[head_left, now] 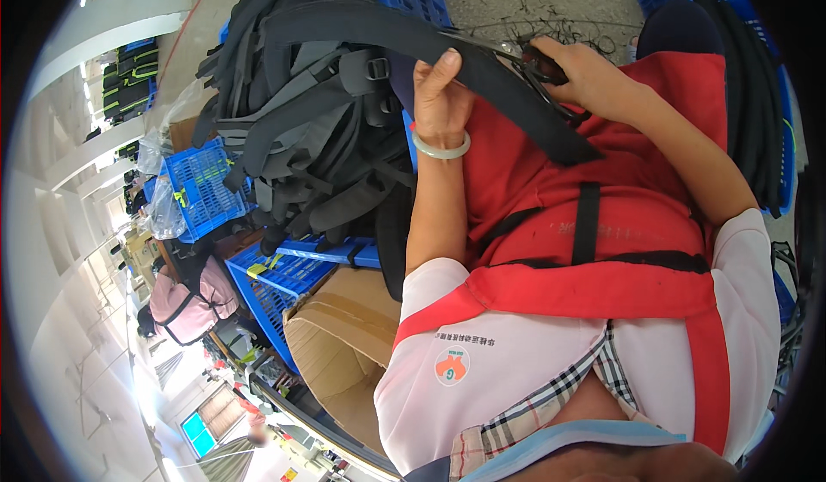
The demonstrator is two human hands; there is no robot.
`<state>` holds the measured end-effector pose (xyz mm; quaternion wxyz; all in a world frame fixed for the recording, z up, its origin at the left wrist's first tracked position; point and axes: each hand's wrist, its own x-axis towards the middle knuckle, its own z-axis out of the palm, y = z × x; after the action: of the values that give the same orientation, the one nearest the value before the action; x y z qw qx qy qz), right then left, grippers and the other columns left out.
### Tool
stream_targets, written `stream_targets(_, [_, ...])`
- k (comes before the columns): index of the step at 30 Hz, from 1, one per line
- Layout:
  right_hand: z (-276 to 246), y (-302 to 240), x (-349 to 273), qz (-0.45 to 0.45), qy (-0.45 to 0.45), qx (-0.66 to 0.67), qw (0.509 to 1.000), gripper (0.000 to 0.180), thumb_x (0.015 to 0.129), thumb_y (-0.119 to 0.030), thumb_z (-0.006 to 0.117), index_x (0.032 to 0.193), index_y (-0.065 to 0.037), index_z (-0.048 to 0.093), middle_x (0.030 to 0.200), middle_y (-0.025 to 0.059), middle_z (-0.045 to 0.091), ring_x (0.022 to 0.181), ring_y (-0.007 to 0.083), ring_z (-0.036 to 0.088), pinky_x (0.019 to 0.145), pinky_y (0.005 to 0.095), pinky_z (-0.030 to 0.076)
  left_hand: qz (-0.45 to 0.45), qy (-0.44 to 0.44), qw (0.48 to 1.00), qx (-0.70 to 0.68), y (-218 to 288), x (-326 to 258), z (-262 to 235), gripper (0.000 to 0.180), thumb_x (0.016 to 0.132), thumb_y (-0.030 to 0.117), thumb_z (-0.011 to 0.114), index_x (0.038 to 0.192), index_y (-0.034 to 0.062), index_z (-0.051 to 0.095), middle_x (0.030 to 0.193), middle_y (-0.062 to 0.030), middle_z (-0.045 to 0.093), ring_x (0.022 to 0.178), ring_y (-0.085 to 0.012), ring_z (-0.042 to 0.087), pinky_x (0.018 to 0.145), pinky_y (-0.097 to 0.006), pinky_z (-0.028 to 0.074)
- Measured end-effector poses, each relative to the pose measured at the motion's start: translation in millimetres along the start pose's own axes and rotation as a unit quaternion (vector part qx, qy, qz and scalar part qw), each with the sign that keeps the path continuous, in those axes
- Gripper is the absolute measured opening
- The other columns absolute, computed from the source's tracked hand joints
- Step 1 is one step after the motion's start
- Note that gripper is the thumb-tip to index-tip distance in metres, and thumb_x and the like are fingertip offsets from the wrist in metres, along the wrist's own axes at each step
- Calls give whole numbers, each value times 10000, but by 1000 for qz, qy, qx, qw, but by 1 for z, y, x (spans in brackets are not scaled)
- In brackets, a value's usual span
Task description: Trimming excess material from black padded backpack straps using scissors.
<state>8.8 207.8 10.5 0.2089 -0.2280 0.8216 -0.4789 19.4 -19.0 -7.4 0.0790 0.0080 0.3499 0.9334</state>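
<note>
My left hand (440, 95) grips a long dark padded strap (508, 86), its thumb lying over the top. The strap's free end hangs down over my red apron, and the other end runs left to a heap of black and grey straps (301, 129) with buckles. Scissors (546, 64) are in my right hand (594, 77), fingers closed round the dark handles. Their metal blades point left along the strap's upper edge, close to my left hand. Whether the blades touch the strap I cannot tell.
Blue plastic crates (202, 185) stand left of and below the heap, beside an open cardboard box (335, 318). At the right another blue crate (787, 151) holds dark straps (731, 86). Black thread scraps (559, 30) litter the floor ahead. A person in pink (194, 301) is farther left.
</note>
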Motion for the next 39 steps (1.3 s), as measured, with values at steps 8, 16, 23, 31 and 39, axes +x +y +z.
stream_targets(8, [-9, 18, -8, -71, 5, -94, 993, 751, 732, -270, 729, 1328, -14, 350, 989, 207, 610, 802, 353, 619, 722, 390, 502, 10, -14, 1000, 6, -6, 3, -7, 150, 854, 21, 629, 1000, 36, 657, 986, -99, 680, 919, -250, 648, 898, -387, 512])
stream_targets(16, [-6, -4, -1, -37, -22, -30, 999, 525, 787, -202, 693, 1205, -13, 438, 796, 177, 604, 734, 360, 594, 673, 408, 466, 11, 7, 999, 30, -8, 1, 2, 176, 818, -34, 660, 981, 33, 661, 942, -79, 688, 862, -193, 661, 827, -323, 531])
stream_targets(23, [9, 24, 0, -93, 47, -39, 994, 424, 822, -167, 677, 1159, 9, 490, 842, 210, 620, 772, 398, 601, 682, 411, 467, -2, -14, 1000, 12, -8, -1, 3, 176, 834, 16, 655, 1009, 34, 652, 967, -99, 676, 893, -239, 650, 855, -380, 525])
stream_targets(31, [6, 7, -3, -47, 33, -27, 998, 393, 848, -144, 652, 1168, -4, 473, 865, 217, 625, 788, 402, 611, 688, 421, 481, 18, 33, 999, 8, 7, 10, 2, 194, 816, -20, 654, 997, 50, 662, 992, -87, 658, 921, -226, 636, 857, -388, 523])
stream_targets(39, [6, -3, 0, -77, 65, -70, 992, 452, 853, -171, 651, 1195, -2, 409, 1050, 225, 601, 938, 428, 586, 749, 447, 475, 21, 10, 999, 28, -4, 5, 1, 184, 814, 5, 676, 989, 57, 653, 970, -84, 668, 927, -246, 638, 902, -418, 510])
